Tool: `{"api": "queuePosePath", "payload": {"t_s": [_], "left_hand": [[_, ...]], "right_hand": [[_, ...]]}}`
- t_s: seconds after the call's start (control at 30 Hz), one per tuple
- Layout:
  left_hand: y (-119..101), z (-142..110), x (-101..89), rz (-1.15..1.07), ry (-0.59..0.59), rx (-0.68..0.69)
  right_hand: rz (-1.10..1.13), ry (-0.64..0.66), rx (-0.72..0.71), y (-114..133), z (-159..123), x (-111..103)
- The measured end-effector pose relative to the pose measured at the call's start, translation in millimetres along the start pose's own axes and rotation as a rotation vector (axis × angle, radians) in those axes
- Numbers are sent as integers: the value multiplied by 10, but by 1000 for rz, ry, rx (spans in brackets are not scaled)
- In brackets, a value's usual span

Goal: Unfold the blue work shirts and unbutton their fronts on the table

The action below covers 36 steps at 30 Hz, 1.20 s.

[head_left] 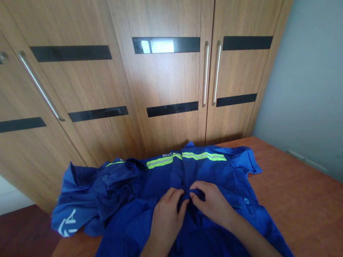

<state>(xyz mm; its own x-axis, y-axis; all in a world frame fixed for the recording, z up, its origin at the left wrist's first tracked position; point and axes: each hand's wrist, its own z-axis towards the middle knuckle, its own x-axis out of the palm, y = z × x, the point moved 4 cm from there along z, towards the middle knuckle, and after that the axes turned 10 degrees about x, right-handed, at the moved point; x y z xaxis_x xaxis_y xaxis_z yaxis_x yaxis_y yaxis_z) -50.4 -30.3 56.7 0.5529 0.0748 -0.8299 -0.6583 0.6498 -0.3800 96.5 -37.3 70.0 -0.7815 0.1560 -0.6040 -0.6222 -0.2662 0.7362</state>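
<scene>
A blue work jacket with yellow-green reflective stripes lies spread out in front of me, its short sleeve at the right. My left hand pinches the cloth at the jacket's front opening, thumb against fingers. Close beside it, my right hand pinches the other side of the same opening. The fingertips of both hands almost meet at the middle of the garment. Whatever small fastening may sit between them is hidden by the fingers. A round button shows on the cloth to the right.
A bunched blue garment with white lettering hangs over the left edge of the brown wooden table. Behind the table stands a wooden wardrobe with black strips and metal handles. A pale wall rises at the right.
</scene>
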Motion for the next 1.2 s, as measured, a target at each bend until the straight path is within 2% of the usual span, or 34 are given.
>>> {"api": "queuePosePath", "payload": {"t_s": [0.17, 0.43, 0.73, 1.0, 1.2], "left_hand": [[32, -13, 20, -34, 3, 36], [36, -1, 7, -48, -27, 56], [34, -14, -1, -55, -63, 85], [15, -37, 3, -111, -25, 69], [52, -38, -51, -225, -112, -9]], "right_hand": [[-30, 24, -23, 20, -16, 54], [-320, -51, -116, 4, -54, 126], [-402, -109, -117, 18, -101, 206], [-347, -131, -99, -47, -73, 202], [-154, -249, -32, -151, -18, 53]]}}
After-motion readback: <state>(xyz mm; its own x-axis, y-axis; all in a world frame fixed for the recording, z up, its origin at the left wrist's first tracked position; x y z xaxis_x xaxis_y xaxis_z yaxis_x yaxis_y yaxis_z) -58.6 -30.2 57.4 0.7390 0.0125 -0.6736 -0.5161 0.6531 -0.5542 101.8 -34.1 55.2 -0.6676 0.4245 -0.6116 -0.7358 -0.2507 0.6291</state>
